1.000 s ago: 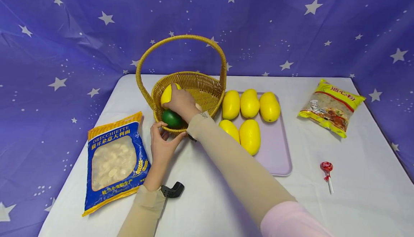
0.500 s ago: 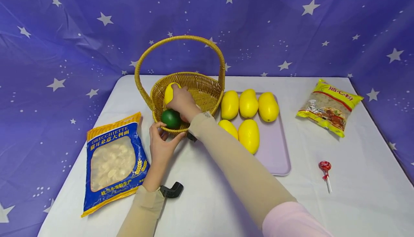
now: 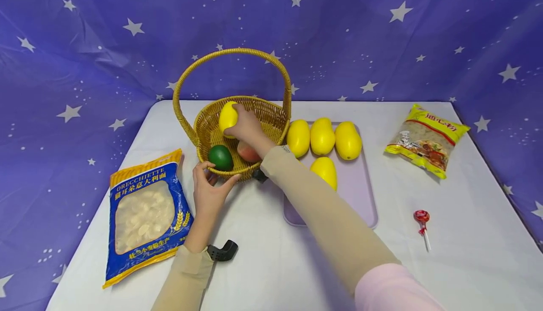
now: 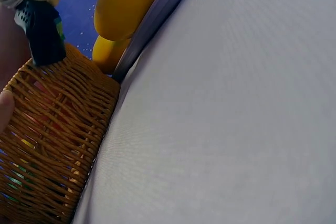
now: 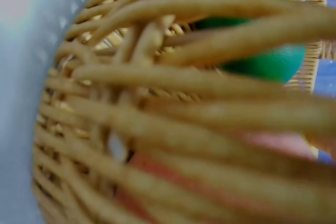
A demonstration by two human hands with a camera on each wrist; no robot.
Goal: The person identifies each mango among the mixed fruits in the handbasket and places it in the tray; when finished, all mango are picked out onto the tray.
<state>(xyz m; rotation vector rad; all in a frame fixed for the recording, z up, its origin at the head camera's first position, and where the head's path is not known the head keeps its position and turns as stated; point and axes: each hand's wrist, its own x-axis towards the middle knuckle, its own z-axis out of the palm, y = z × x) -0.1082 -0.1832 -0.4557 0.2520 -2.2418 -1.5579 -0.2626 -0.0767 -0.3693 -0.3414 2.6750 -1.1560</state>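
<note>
A round woven wicker basket with a tall arched handle [image 3: 199,134] stands on the white table [image 3: 263,273], just left of a flat pale lilac tray [image 3: 360,198]. Inside the basket lie three pieces of fruit: a yellow oval mango [image 3: 227,117] toward the far left wall, a dark green round fruit [image 3: 220,157] at the near left, and a reddish-pink peach-like fruit [image 3: 247,152] beside the green one, partly hidden under the wrist. The right wrist view looks through the weave from very close and shows green and pink-red behind the strands. On the tray four more yellow mangoes show: three in a row along the far edge [image 3: 322,136] and one nearer [image 3: 325,170], partly covered by the forearm; whether another lies behind the arm cannot be told.

Elsewhere on the table lie one blue and yellow bag of orecchiette pasta [image 3: 144,216] at the left, one yellow bag of macaroni [image 3: 426,140] at the far right, and one red wrapped lollipop on a white stick [image 3: 422,224] near the right front.

The right hand [image 3: 246,127] reaches into the basket, its fingers curled round the side of the yellow mango there. The left hand [image 3: 208,191] rests against the basket's near outer wall, thumb and fingers spread apart in an open cup on the rim below the green fruit, clasping nothing else.
</note>
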